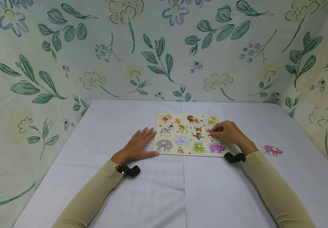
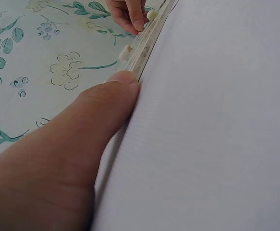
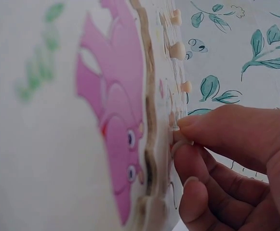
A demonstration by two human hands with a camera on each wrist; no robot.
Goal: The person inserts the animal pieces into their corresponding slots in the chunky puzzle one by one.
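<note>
My left hand [image 1: 135, 144] lies spread on the white cloth at the left edge of a wooden animal puzzle board [image 1: 179, 116]. Its thumb [image 2: 108, 96] touches the near left corner in the left wrist view. With thumb and finger, my right hand [image 1: 229, 134] pinches an orange animal puzzle piece [image 1: 209, 133] at the board's right side. The fingers cover part of that piece, and its knob is hidden. A purple hippo piece [image 1: 273, 150] lies off the board, right of my right wrist. The board's hippo-shaped recess [image 3: 123, 120] shows a printed hippo.
Other pieces sit in the board, among them a grey elephant [image 1: 164, 145], a green frog [image 1: 199, 147] and a lion [image 1: 193, 119], several with knobs. A white cloth [image 1: 152, 199] covers the table. Floral fabric [image 1: 158, 85] hangs behind and at both sides.
</note>
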